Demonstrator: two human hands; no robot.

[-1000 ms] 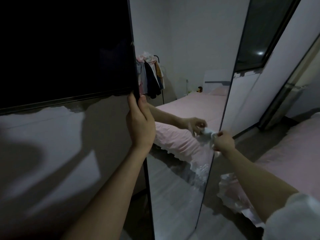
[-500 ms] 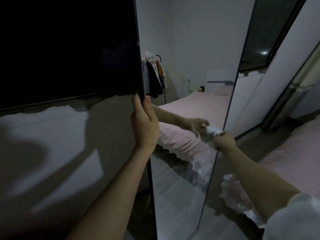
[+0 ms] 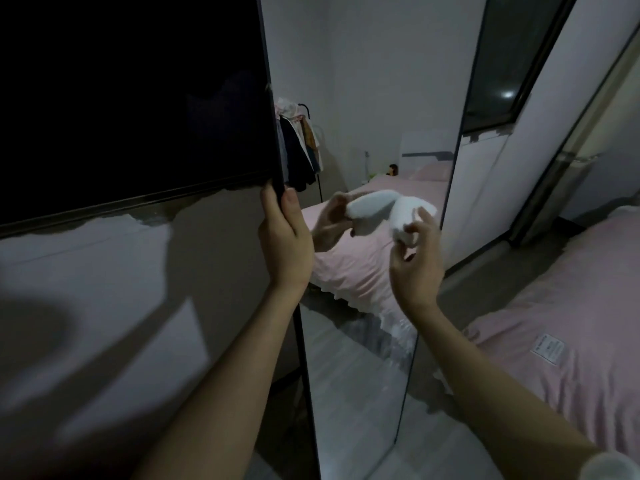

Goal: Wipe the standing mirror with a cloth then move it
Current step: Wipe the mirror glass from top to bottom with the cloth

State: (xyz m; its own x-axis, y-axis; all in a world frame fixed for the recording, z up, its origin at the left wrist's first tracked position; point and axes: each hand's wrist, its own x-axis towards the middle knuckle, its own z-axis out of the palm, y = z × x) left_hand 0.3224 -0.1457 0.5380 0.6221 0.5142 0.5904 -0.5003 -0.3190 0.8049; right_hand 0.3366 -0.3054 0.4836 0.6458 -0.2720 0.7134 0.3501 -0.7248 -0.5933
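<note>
Left hand (image 3: 285, 237) gripped upright mirror's (image 3: 363, 323) left edge; right hand (image 3: 417, 258) (nearer the glass centre) pinched the white cloth (image 3: 408, 211) against it, tall axis vertical.

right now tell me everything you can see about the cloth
The cloth is white, soft-looking and bunched into a small wad, not spread flat. The right hand pinches it in its fingertips, in front of the mirror near the right edge, at about the height of the left hand, which grips the mirror's left frame. Whether the cloth touches the glass cannot be told. Its reflection shows as a second white wad just to its left.
</note>
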